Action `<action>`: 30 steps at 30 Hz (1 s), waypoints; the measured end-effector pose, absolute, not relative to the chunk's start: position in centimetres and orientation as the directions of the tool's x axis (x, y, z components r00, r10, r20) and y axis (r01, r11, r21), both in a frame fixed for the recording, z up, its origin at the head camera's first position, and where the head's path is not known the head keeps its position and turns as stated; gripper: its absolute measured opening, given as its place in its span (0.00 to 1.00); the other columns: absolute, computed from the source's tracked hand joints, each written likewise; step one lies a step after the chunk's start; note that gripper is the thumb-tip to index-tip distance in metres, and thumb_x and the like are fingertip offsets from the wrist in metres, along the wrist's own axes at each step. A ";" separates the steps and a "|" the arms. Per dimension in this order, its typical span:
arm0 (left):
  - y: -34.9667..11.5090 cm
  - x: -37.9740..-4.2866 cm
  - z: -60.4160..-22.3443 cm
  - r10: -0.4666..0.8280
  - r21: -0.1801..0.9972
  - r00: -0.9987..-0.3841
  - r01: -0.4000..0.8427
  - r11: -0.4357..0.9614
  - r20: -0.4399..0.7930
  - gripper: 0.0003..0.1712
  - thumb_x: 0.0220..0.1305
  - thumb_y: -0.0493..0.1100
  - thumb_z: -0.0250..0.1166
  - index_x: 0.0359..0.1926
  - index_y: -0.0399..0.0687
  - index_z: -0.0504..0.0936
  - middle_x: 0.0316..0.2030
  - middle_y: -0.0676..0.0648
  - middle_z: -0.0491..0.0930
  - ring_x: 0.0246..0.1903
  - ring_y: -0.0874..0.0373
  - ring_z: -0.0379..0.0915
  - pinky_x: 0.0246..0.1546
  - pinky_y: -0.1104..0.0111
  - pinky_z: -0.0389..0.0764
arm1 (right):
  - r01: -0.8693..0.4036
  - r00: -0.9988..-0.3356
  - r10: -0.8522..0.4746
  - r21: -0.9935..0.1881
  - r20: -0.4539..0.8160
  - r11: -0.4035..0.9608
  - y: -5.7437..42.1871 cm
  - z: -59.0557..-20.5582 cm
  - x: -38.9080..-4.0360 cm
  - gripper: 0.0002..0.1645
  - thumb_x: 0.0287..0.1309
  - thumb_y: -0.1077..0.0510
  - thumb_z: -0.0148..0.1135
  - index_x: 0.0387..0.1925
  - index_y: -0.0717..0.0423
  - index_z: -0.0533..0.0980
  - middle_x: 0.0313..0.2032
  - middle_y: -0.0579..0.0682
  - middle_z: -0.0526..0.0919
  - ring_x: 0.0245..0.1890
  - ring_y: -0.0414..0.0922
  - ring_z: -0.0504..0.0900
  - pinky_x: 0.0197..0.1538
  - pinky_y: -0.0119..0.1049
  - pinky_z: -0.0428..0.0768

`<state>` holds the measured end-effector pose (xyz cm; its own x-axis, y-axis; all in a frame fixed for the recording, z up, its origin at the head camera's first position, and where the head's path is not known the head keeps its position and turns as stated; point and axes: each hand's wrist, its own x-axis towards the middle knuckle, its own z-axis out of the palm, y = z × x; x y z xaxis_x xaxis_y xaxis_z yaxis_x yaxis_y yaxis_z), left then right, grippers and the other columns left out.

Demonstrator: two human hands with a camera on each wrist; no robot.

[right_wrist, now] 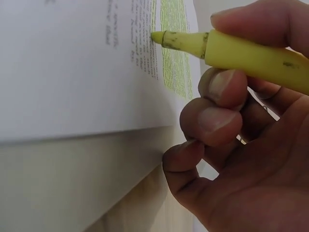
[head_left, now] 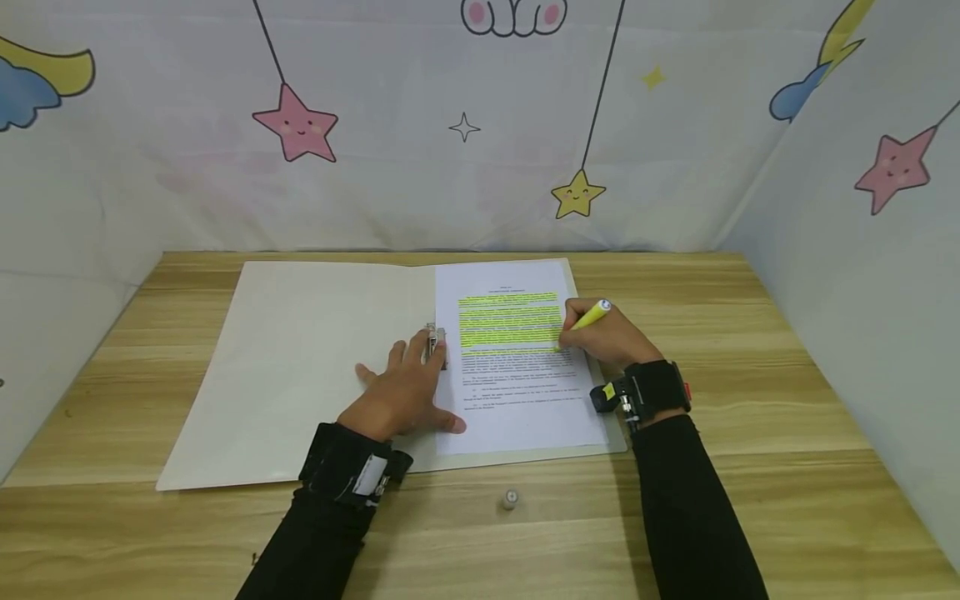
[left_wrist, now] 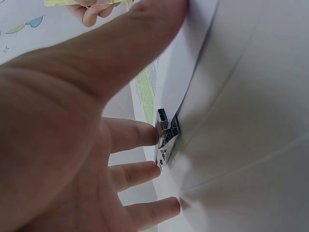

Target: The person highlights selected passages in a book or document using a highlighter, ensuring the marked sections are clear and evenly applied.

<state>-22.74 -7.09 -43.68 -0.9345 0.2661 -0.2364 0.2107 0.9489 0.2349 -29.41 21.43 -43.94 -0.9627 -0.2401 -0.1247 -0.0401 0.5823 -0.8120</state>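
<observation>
A yellow highlighter (right_wrist: 256, 55) is pinched between the thumb and fingers of my right hand (head_left: 611, 337). Its tip meets the printed sheet (head_left: 525, 429) near the right end of a text line. Yellow bands cover the upper paragraphs; the lower text is unmarked. The sheet lies on the right side of an opened white folder (head_left: 300, 358), held along its left edge by a metal clip (left_wrist: 166, 137). My left hand (head_left: 396, 396) rests with fingers spread by the folder's fold, fingertips at the clip and thumb over the sheet's left edge.
A small grey cap (head_left: 510, 499) stands on the wooden table (head_left: 787, 500) in front of the folder. Behind and at both sides hang white cloth walls (head_left: 405, 192) printed with stars and clouds. Each wrist wears a black strap with a camera.
</observation>
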 end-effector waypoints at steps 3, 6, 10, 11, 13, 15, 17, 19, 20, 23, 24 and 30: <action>-7.1 -22.7 -43.7 0.268 0.238 -0.933 0.211 0.948 -0.239 0.68 0.39 0.62 0.81 0.77 0.45 0.55 0.77 0.37 0.46 0.70 0.34 0.50 0.54 0.18 0.52 | -0.039 -0.963 -0.238 -0.811 -0.125 0.584 21.5 -44.0 -29.5 0.11 0.51 0.69 0.63 0.21 0.58 0.70 0.27 0.51 0.70 0.30 0.49 0.71 0.25 0.33 0.62; -7.1 -22.7 -43.7 0.267 0.237 -0.933 0.210 0.948 -0.241 0.68 0.39 0.62 0.81 0.77 0.45 0.55 0.77 0.37 0.46 0.70 0.34 0.50 0.54 0.18 0.52 | -0.041 -0.963 -0.239 -0.812 -0.123 0.582 21.6 -44.0 -29.5 0.11 0.51 0.69 0.64 0.21 0.58 0.69 0.28 0.51 0.71 0.30 0.50 0.71 0.25 0.33 0.63; -7.1 -22.8 -43.7 0.268 0.234 -0.933 0.212 0.949 -0.241 0.68 0.39 0.63 0.81 0.77 0.45 0.55 0.77 0.37 0.46 0.70 0.34 0.50 0.54 0.18 0.52 | -0.040 -0.964 -0.237 -0.813 -0.122 0.581 21.7 -44.0 -29.5 0.12 0.51 0.69 0.63 0.21 0.58 0.69 0.26 0.50 0.69 0.28 0.48 0.70 0.24 0.32 0.62; -7.1 -22.8 -43.7 0.270 0.235 -0.933 0.214 0.948 -0.239 0.68 0.39 0.62 0.81 0.77 0.45 0.55 0.77 0.37 0.46 0.70 0.34 0.50 0.54 0.18 0.52 | -0.040 -0.964 -0.237 -0.813 -0.122 0.581 21.8 -44.0 -29.4 0.12 0.51 0.69 0.63 0.21 0.58 0.69 0.26 0.50 0.69 0.27 0.48 0.70 0.24 0.32 0.61; -7.1 -22.8 -43.7 0.271 0.237 -0.932 0.215 0.948 -0.239 0.68 0.40 0.62 0.81 0.77 0.45 0.55 0.77 0.37 0.46 0.70 0.34 0.50 0.54 0.18 0.52 | -0.042 -0.964 -0.238 -0.814 -0.120 0.580 21.8 -43.9 -29.4 0.12 0.52 0.69 0.63 0.20 0.58 0.69 0.25 0.50 0.68 0.27 0.48 0.69 0.24 0.32 0.61; -7.1 -22.8 -43.7 0.273 0.239 -0.932 0.216 0.947 -0.239 0.68 0.40 0.62 0.81 0.76 0.44 0.55 0.77 0.37 0.46 0.70 0.33 0.50 0.54 0.17 0.52 | -0.049 -0.963 -0.244 -0.812 -0.117 0.581 21.8 -43.9 -29.4 0.12 0.52 0.69 0.63 0.20 0.59 0.69 0.25 0.49 0.68 0.27 0.48 0.69 0.25 0.32 0.61; -7.1 -22.8 -43.7 0.274 0.241 -0.931 0.216 0.946 -0.240 0.68 0.40 0.62 0.81 0.76 0.44 0.55 0.76 0.36 0.46 0.70 0.33 0.51 0.54 0.17 0.52 | -0.057 -0.961 -0.253 -0.811 -0.113 0.582 21.9 -43.9 -29.4 0.12 0.52 0.69 0.62 0.21 0.59 0.69 0.25 0.50 0.68 0.27 0.48 0.69 0.25 0.32 0.61; -7.1 -22.8 -43.6 0.272 0.241 -0.931 0.214 0.947 -0.244 0.68 0.40 0.61 0.81 0.77 0.44 0.55 0.77 0.37 0.46 0.70 0.33 0.50 0.54 0.17 0.51 | -0.059 -0.961 -0.255 -0.813 -0.111 0.580 21.9 -43.9 -29.4 0.11 0.52 0.69 0.62 0.21 0.59 0.69 0.25 0.50 0.68 0.26 0.47 0.68 0.25 0.32 0.61; -7.1 -22.8 -43.6 0.271 0.241 -0.931 0.213 0.947 -0.244 0.68 0.40 0.61 0.81 0.77 0.44 0.55 0.77 0.37 0.46 0.70 0.33 0.50 0.54 0.17 0.51 | -0.059 -0.961 -0.253 -0.813 -0.110 0.579 21.9 -43.8 -29.4 0.11 0.52 0.69 0.62 0.21 0.59 0.69 0.25 0.50 0.68 0.26 0.47 0.68 0.24 0.32 0.61; -7.1 -22.8 -43.6 0.270 0.243 -0.931 0.211 0.947 -0.243 0.68 0.40 0.61 0.81 0.77 0.44 0.54 0.77 0.37 0.46 0.70 0.34 0.50 0.54 0.17 0.51 | -0.063 -0.961 -0.257 -0.815 -0.107 0.576 21.9 -43.8 -29.4 0.11 0.51 0.70 0.62 0.21 0.60 0.69 0.25 0.50 0.68 0.26 0.48 0.69 0.25 0.32 0.61; -7.2 -22.8 -43.6 0.270 0.243 -0.932 0.211 0.947 -0.244 0.68 0.40 0.61 0.81 0.77 0.44 0.54 0.77 0.37 0.45 0.70 0.34 0.50 0.54 0.17 0.50 | -0.060 -0.961 -0.256 -0.817 -0.109 0.574 22.0 -43.9 -29.4 0.12 0.51 0.70 0.63 0.21 0.59 0.69 0.25 0.50 0.68 0.27 0.48 0.69 0.25 0.32 0.62; -7.2 -22.8 -43.6 0.274 0.243 -0.931 0.216 0.946 -0.242 0.68 0.40 0.62 0.81 0.77 0.44 0.54 0.77 0.37 0.46 0.70 0.33 0.50 0.54 0.17 0.51 | -0.076 -0.958 -0.268 -0.815 -0.099 0.574 22.2 -44.0 -29.7 0.12 0.49 0.70 0.65 0.21 0.60 0.69 0.25 0.51 0.70 0.27 0.48 0.71 0.25 0.32 0.64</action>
